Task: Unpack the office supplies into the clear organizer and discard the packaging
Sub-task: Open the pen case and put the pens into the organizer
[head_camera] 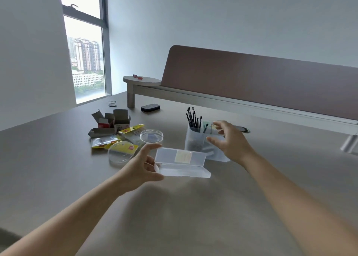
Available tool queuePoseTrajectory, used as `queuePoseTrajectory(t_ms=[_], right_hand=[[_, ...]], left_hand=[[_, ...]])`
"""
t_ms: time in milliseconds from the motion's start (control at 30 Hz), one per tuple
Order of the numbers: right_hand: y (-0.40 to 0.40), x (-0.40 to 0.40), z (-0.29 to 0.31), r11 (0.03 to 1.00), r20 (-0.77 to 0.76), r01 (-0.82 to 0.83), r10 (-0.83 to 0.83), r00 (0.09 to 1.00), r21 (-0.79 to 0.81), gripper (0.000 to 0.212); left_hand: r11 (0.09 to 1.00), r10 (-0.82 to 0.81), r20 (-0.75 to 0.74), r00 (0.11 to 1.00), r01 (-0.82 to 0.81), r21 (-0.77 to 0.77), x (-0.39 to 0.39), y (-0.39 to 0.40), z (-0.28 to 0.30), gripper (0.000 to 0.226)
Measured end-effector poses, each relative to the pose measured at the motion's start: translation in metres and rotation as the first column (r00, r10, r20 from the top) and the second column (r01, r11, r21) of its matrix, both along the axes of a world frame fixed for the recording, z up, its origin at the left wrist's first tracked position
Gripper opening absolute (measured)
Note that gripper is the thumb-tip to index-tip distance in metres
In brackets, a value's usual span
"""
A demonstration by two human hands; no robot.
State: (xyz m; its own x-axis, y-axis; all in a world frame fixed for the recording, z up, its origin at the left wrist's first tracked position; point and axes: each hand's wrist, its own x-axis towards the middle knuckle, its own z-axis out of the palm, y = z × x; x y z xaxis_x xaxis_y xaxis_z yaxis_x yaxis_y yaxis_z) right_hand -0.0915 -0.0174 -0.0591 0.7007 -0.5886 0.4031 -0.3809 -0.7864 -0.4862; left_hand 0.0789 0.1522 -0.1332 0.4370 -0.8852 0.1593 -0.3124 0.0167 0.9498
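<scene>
Left of the clear organizer (195, 139) lie opened cardboard boxes (111, 123), yellow packets (116, 141) and two round clear dishes (135, 143). The left hand (143, 166) grips one end of an open frosted case (182, 161), just in front of the organizer. Black pens (193, 118) stand in the organizer. The right hand (228, 137) reaches its right side, fingers spread; what it holds is unclear. All sit on a grey table (58, 168); beyond, a brown partition (261, 83) and a window (85, 48).

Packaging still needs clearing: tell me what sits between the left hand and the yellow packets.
The left hand holds a frosted case; a clear round dish lies between it and the yellow packets, partly over them.
</scene>
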Motion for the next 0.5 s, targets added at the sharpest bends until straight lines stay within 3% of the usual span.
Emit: queuePoseTrajectory(t_ms=[133, 367, 500], right_hand=[[-0.001, 0.007, 0.009, 1.0, 0.108, -0.001, 0.002, 0.994, -0.014, 0.044], [-0.019, 0.029, 0.018, 0.999, 0.062, -0.009, 0.012, 0.998, -0.047, 0.018], [-0.028, 0.033, 0.032, 0.994, 0.27, 0.055, -0.027, 0.963, -0.099, 0.02]], left_hand=[[1.0, -0.023, 0.003, 1.0, 0.023, -0.001, -0.005, 0.0, 0.0, 0.076], [0.999, -0.051, -0.017, 0.999, 0.051, -0.015, 0.0, -0.01, 0.003, 0.077], [0.998, -0.061, -0.005, 0.998, 0.061, 0.003, 0.008, -0.023, 0.008, 0.074]])
